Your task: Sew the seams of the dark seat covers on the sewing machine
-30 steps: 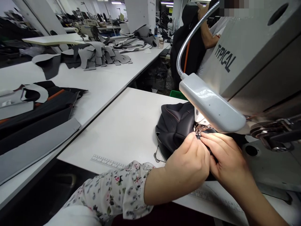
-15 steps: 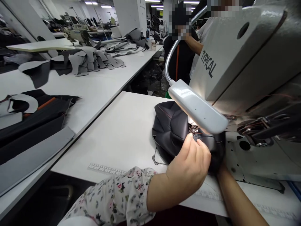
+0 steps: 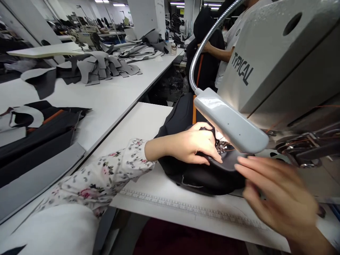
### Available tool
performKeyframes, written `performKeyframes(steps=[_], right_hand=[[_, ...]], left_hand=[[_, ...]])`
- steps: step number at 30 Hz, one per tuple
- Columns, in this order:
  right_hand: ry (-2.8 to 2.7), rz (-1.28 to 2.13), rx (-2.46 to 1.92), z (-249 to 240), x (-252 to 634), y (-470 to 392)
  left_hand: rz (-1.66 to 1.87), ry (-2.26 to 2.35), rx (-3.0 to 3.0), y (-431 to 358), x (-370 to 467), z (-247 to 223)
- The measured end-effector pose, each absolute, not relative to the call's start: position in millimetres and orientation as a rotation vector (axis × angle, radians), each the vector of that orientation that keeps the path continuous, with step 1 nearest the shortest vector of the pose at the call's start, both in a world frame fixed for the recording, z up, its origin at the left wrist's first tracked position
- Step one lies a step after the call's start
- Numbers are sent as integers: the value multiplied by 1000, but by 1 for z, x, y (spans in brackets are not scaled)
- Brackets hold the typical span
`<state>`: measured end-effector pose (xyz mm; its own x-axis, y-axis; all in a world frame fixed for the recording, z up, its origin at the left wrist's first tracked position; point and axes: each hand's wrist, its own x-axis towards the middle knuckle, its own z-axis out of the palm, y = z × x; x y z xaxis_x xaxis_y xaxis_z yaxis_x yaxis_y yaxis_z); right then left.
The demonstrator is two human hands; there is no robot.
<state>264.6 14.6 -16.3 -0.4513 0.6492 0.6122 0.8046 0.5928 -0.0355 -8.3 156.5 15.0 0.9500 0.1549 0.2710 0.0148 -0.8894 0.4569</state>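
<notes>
A black leather-like cover lies bunched under the presser foot of a sewing machine. My left hand rests on top of it, just left of the foot, with the thumb and fingers apart. Some of its fingertips sink into a fold and are partly hidden. To the right, my right hand is slightly blurred, its fingers stretched toward the cover's right side; whether the fingertips touch it I cannot tell. Dark fabric with an orange strip shows behind my left hand.
A lamp on a bendable metal neck hangs low over the foot. A printed ruler runs along the table's front edge. Dark panels and grey cut pieces lie on the left table. Behind the machine stands a person holding black material.
My left hand has gone from a pinch by the foot to lying spread on the cover. My right hand has come out from beneath it. The cover has shifted, and an orange strip shows.
</notes>
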Motion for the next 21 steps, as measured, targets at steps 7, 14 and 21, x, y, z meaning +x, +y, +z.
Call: performKeyframes(steps=[7,14,21], right_hand=[[-2472,-655,-1201,-3,225,18],[-2453,-619,-1221,-11,232,20],[-2418,-578,-1225,-19,238,25]], left_hand=[[467,153,2539,151,-5,7],[530,219,2577,144,-9,2],[741,400,2681,121,-9,-18]])
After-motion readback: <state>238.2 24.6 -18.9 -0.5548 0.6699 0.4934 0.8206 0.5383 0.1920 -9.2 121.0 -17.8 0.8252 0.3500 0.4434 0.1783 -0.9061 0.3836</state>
